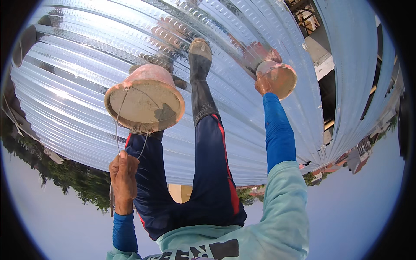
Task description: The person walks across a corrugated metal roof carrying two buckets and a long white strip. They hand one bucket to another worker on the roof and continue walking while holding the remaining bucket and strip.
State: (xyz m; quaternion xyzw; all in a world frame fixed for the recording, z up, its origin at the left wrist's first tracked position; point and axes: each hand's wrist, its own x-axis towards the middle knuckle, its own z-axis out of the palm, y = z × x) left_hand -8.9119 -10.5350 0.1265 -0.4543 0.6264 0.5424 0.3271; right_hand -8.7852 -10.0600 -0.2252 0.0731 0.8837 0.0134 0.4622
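My left hand (124, 180) is closed around the thin wire handle (117, 130) of a pinkish bucket (149, 73). This bucket hangs in front of my left leg, and grey-brown wet mix, like mortar or concrete, fills it nearly to the rim. Out to the right, my right hand (262, 84) grips the near left edge of a second pinkish bucket (269, 65). That bucket is tilted toward me, its inside coated with tan residue. Whether it touches the metal sheeting behind it, I cannot tell. Part of my right fingers is hidden by the bucket.
Shiny ribbed metal decking (242, 143) lies under my feet. A black rubber boot (200, 65) stands on it. At the right, a gap in the decking shows a concrete beam (320, 54) and dark openings. Dark objects (28, 43) sit at the far left.
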